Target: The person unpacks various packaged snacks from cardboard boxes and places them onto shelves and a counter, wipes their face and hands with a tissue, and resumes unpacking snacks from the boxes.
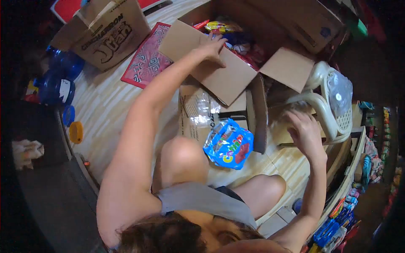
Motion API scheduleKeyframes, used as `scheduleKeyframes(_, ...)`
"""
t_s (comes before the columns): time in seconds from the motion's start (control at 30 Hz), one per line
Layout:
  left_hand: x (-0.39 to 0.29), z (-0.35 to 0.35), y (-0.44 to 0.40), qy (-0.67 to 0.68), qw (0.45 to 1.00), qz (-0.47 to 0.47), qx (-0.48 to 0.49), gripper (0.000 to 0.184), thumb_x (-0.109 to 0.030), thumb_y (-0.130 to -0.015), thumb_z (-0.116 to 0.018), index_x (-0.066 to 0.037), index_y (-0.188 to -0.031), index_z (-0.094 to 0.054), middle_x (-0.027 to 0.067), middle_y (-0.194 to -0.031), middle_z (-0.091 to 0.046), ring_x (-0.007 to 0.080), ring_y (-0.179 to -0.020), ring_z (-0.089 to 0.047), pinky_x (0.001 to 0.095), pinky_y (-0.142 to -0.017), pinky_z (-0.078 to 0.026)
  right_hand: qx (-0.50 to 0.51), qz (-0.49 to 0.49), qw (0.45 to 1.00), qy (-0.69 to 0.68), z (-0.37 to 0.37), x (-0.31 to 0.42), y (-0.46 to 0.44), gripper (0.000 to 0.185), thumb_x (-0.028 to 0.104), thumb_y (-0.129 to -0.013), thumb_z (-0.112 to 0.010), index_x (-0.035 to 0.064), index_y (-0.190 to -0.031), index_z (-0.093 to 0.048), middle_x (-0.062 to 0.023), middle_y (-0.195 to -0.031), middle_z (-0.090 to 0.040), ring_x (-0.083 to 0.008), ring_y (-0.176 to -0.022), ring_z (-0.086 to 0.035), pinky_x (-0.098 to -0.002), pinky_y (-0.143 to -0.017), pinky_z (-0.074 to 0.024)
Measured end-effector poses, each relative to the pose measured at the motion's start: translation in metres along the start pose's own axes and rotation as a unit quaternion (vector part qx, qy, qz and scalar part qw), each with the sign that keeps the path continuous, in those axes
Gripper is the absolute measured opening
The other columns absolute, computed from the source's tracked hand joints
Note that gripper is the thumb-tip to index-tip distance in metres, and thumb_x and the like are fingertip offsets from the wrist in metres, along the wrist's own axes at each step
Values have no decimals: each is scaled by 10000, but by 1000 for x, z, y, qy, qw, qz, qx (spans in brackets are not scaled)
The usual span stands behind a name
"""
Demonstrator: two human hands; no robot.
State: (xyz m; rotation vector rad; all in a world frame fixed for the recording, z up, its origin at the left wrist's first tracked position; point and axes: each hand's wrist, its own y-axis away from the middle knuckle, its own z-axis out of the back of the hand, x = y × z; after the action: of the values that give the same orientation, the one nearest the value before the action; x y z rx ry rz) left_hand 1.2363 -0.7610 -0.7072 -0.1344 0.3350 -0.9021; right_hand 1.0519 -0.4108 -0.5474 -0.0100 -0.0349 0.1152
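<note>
My left hand lies on a flap of a large open cardboard box, its fingers spread over the upper edge. Inside that box are bright snack packets, partly hidden by the flap. Away from the box, my right hand hangs beside the white plastic stool. Its fingers are loosely bent and apart, slightly blurred, with nothing visible in them. A blue candy bag leans against the box's near side, in front of my knees, touched by neither hand.
Another brown carton stands at the upper left by a red patterned mat. Blue water jugs and a roll of yellow tape are at the left. Shelves with hanging packets line the right side.
</note>
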Motion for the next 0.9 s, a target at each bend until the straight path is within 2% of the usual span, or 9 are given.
scheduleKeyframes(0.03,14,0,-5,35,998,-5,49,984,-566,-432,-810,-81,-1223,-481,183,-1387,-351,431,-1309,-227,659,-1011,-175,-9,17,1000,-9,-3,6,-33,420,-14,-674,-607,59,-1084,-553,-150,-1066,-594,-322,-993,-557,-420,-864,-435)
scheduleKeyframes(0.13,16,4,-3,31,995,11,93,966,-569,-425,-803,-90,-1205,-493,189,-1380,-357,427,-1308,-230,665,-1018,-136,65,-57,996,-5,-31,3,-134,288,16,-703,-579,52,-988,-573,-172,-895,-621,-359,-858,-586,-450,-754,-473)
scheduleKeyframes(0.2,22,-12,7,64,998,0,11,947,-552,-393,-804,-86,-1166,-520,180,-1323,-403,409,-1302,-245,689,-1009,-116,-14,-9,997,-77,-64,-20,-204,217,65,-739,-566,61,-954,-596,-186,-862,-621,-368,-863,-594,-462,-727,-481)
scheduleKeyframes(0.27,22,-15,5,79,997,12,-17,957,-552,-380,-800,-79,-1165,-523,153,-1255,-451,374,-1303,-254,695,-1009,-118,57,-108,992,11,-82,-24,-272,181,78,-766,-539,62,-930,-617,-175,-901,-632,-350,-924,-597,-452,-753,-486)
scheduleKeyframes(0.33,23,-18,9,125,991,5,-51,909,-518,-370,-807,-88,-1126,-543,151,-1235,-458,380,-1300,-256,696,-1011,-95,78,-113,991,8,-109,-44,-323,246,71,-769,-528,59,-1006,-595,-175,-980,-634,-336,-975,-596,-438,-788,-492)
scheduleKeyframes(0.43,26,-23,8,155,985,-1,-77,836,-503,-371,-810,-103,-1062,-561,138,-1182,-472,374,-1289,-263,697,-1013,-80,2,-108,994,32,-179,-98,-382,355,81,-763,-548,53,-1116,-543,-178,-1111,-599,-329,-1040,-575,-426,-850,-483)
scheduleKeyframes(0.53,26,-15,4,179,983,5,-40,803,-481,-379,-812,-99,-1039,-561,128,-1191,-472,372,-1291,-258,690,-1016,-91,31,-216,975,29,-193,-107,-414,392,151,-737,-602,43,-1107,-533,-214,-1141,-567,-359,-1065,-545,-448,-879,-448)
scheduleKeyframes(0.63,25,-19,5,194,978,4,-77,765,-458,-388,-817,-98,-1011,-558,116,-1159,-479,365,-1301,-242,694,-1009,-100,-69,-224,972,35,-228,-133,-427,384,108,-739,-568,54,-1115,-512,-234,-1100,-578,-378,-1049,-552,-457,-875,-453)
scheduleKeyframes(0.9,26,-25,1,207,974,6,-97,752,-430,-387,-823,-105,-1008,-552,107,-1123,-480,364,-1296,-245,686,-1011,-116,-68,-213,970,92,-209,-134,-426,217,103,-789,-469,40,-941,-610,-234,-965,-625,-391,-941,-598,-479,-814,-470)
